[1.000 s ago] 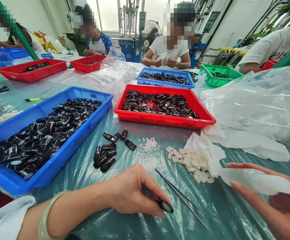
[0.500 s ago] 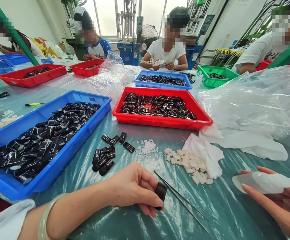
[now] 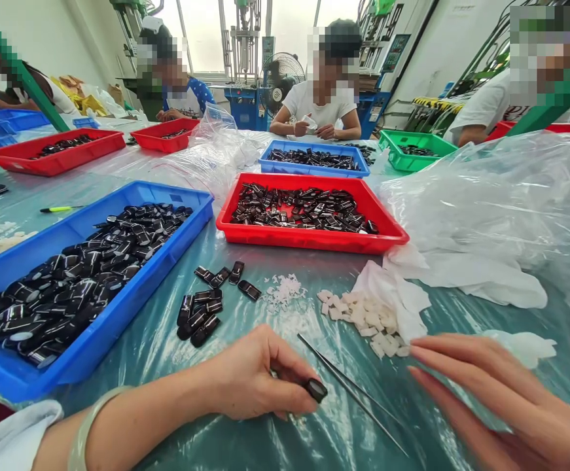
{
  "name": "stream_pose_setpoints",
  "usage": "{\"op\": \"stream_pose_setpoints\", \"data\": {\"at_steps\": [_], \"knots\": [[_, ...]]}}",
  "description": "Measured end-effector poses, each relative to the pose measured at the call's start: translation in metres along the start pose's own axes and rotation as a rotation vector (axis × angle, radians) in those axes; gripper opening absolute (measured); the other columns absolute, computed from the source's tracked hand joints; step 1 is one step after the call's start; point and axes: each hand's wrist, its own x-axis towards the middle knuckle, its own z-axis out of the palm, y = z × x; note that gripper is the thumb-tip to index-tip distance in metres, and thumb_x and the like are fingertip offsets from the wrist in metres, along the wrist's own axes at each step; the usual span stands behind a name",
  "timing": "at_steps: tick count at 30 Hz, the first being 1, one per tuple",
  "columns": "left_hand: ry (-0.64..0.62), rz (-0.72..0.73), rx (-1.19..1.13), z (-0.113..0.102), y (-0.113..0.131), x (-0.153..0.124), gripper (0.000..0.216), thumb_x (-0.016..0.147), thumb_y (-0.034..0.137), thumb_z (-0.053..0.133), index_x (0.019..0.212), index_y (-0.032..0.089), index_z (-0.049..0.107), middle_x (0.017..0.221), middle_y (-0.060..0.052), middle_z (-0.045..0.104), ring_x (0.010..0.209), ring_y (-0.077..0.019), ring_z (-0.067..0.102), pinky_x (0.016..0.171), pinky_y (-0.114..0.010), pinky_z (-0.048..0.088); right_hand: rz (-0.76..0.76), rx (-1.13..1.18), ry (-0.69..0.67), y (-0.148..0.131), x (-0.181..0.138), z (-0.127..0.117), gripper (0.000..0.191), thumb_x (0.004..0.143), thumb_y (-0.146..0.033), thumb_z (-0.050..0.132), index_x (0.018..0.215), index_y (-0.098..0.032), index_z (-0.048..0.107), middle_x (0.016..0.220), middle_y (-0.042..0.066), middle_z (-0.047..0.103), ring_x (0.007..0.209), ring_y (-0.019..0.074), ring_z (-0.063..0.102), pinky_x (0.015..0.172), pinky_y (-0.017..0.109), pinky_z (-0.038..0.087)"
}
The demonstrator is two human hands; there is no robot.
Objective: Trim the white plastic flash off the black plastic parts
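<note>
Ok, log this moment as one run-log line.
left hand: holding glossy black piece | right hand: open, beside white chips | tweezers: lying between both hands

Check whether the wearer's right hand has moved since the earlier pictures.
Yes. Judged against the pile of white pieces on the table, the right hand has shifted left across the view, nearer the pile than in either earlier picture.

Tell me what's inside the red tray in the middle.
The red tray holds many black parts, loosely heaped, with a patch of its floor showing among them. The rest of the floor, and anything beneath the heap, is covered.
</note>
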Motion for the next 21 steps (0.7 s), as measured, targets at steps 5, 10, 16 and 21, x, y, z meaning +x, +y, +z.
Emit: {"op": "stream_pose_setpoints", "data": {"at_steps": [5,10,16,21], "knots": [[0.018,0.153,0.144,-0.001,-0.002,0.001,0.028,0.062,0.022,0.069,0.087,0.009,0.074,0.068,-0.006,0.064,0.058,-0.0094,0.048,0.053,-0.019,0.04,-0.043,-0.046,-0.114,-0.011,0.035,0.033,0.016,0.089,-0.017,0.041,0.093,-0.019,0.057,0.087,0.006,0.06,0.082,0.0172,0.054,0.069,0.03,0.048],[0.001,0.165,0.166,-0.001,-0.002,0.001,0.03,0.063,0.021,0.067,0.089,0.007,0.073,0.074,-0.011,0.067,0.063,-0.0137,0.053,0.059,-0.023,0.043,0.016,-0.187,-0.165,-0.003,0.033,0.05,0.019,0.087,-0.017,0.041,0.079,-0.017,0.059,0.073,0.006,0.056,0.07,0.0207,0.048,0.06,0.034,0.041],[0.009,0.094,0.159,0.0,0.0,0.001,0.029,0.063,0.021,0.067,0.089,0.01,0.074,0.069,-0.007,0.065,0.058,-0.0107,0.05,0.054,-0.019,0.041,0.032,-0.272,-0.136,-0.007,0.029,0.053,0.02,0.087,-0.015,0.041,0.076,-0.016,0.058,0.071,0.006,0.056,0.072,0.0219,0.049,0.062,0.033,0.037],[0.04,0.031,0.117,0.002,0.0,0.002,0.027,0.063,0.02,0.067,0.087,0.01,0.073,0.055,0.001,0.054,0.048,-0.0059,0.042,0.047,-0.016,0.035,0.043,-0.261,-0.103,-0.008,0.029,0.054,0.019,0.086,-0.016,0.044,0.07,-0.015,0.055,0.068,0.006,0.055,0.07,0.0219,0.05,0.061,0.034,0.037]]}}
